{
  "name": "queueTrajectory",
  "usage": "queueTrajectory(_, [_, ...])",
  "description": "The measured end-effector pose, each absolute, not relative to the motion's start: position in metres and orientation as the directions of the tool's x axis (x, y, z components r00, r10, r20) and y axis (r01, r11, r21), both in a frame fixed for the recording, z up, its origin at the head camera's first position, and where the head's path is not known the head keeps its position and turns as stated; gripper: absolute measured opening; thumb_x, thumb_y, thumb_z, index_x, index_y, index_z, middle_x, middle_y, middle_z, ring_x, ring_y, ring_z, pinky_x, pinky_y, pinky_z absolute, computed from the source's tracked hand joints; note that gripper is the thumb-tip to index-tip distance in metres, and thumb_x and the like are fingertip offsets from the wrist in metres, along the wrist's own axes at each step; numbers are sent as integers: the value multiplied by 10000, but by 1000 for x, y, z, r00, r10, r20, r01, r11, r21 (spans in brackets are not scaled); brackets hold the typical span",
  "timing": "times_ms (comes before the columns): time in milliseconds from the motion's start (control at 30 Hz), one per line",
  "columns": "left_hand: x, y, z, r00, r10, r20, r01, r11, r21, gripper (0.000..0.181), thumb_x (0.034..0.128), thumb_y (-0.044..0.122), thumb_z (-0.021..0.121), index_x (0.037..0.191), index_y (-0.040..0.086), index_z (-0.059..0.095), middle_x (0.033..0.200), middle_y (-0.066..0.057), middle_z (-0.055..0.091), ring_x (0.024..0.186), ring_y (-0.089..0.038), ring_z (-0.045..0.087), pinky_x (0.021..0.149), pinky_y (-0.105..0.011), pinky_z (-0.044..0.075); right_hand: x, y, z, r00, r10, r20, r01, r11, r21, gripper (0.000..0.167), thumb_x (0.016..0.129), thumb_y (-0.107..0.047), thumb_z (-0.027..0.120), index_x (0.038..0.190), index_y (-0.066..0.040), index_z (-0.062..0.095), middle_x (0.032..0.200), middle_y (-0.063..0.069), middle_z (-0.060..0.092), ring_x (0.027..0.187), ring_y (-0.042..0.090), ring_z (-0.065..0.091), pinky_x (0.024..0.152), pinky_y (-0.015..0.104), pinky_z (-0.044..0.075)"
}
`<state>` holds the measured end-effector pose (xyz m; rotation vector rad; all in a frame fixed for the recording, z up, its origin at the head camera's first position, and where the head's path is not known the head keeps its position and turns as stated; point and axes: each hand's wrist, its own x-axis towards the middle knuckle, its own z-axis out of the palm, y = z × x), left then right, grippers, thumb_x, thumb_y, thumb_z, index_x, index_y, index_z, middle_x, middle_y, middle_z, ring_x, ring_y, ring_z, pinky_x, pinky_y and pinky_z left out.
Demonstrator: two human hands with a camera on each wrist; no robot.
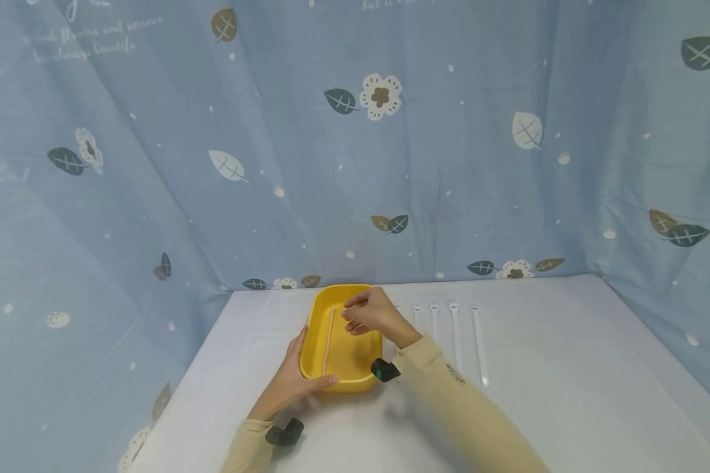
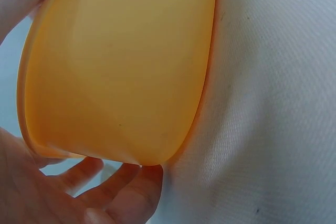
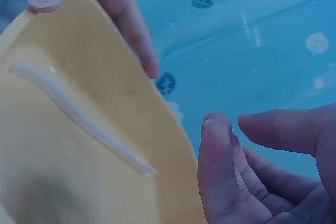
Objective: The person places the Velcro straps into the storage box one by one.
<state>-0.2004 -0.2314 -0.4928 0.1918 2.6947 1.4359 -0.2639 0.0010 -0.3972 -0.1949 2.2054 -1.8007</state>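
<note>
A yellow plastic tray (image 1: 350, 358) stands on the white table. One white cable tie (image 1: 329, 341) lies lengthwise inside it, near its left wall. My left hand (image 1: 292, 380) holds the tray at its near left corner, with the thumb over the rim and the fingers against the outer wall. Above the tray's right half hovers my right hand (image 1: 374, 313). Its fingers are loosely bent, and the right wrist view shows a gap between thumb and forefinger (image 3: 216, 166) with nothing in it.
To the right of the tray several white cable ties (image 1: 479, 345) lie side by side on the white table (image 1: 568, 368); my right forearm partly covers some. A blue patterned curtain (image 1: 449, 164) hangs behind the table and along both sides.
</note>
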Motion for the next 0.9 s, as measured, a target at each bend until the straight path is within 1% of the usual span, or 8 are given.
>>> queueTrajectory(200, [-199,-231,-490,-986,166,3,92,529,843,1289,757,432,914,1680,183,50,1709,-110,201,1402,-282,464,1196,-524,369,-259,17,-388,-966,-242,-90,40,207,-978,287,937,-96,745,1178,50,691,1053,224,760,748,286,771,683,355,657])
queueTrajectory(267, [-199,-232,-489,-986,169,-1,89,524,847,1285,760,420,914,1680,187,48,1713,-105,194,1413,-284,453,1204,-522,356,-258,23,-385,-969,-235,-76,27,205,-978,298,938,-105,745,1191,43,692,1050,212,759,768,298,773,687,351,657])
queueTrajectory(333, [-199,-232,-489,-985,171,-4,87,524,847,1284,762,413,914,1680,176,47,1714,-107,192,1420,-292,446,1209,-529,348,-255,30,-382,-970,-233,-62,15,200,-980,306,941,-112,744,1203,36,692,1053,197,756,801,316,774,704,357,658])
queueTrajectory(367, [-199,-232,-489,-985,172,-4,88,524,847,1286,762,411,914,1680,167,47,1713,-110,193,1424,-295,442,1211,-531,343,-254,35,-380,-971,-234,-53,6,199,-980,311,944,-113,741,1211,36,691,1063,199,754,799,307,773,712,359,659])
queueTrajectory(433, [-199,-232,-490,-985,174,-11,83,523,848,1289,761,410,915,1679,161,45,1713,-110,194,1427,-296,440,1216,-536,337,-251,43,-377,-973,-228,-42,-6,208,-978,317,952,-119,733,1226,34,688,1090,215,743,835,330,772,726,362,659])
queueTrajectory(600, [-199,-232,-491,-985,172,-14,80,532,843,1294,760,421,914,1680,182,37,1714,-114,193,1460,-316,421,1233,-583,328,-247,64,-374,-982,-185,-25,-23,254,-967,334,969,-152,714,1247,30,680,1152,233,725,885,341,767,746,349,658])
queueTrajectory(733, [-198,-231,-489,-986,164,-10,79,528,845,1297,752,418,920,1680,182,45,1704,-110,210,1466,-333,414,1231,-603,326,-245,82,-374,-991,-137,-2,-38,288,-957,339,978,-172,703,1250,28,679,1161,209,726,893,316,768,761,339,656])
queueTrajectory(900, [-198,-231,-489,-987,161,-15,71,516,854,1297,748,406,925,1680,187,51,1696,-88,223,1455,-316,422,1233,-595,330,-239,105,-375,-995,-94,44,-72,329,-941,344,989,-197,694,1249,28,680,1161,219,731,842,200,757,772,335,655])
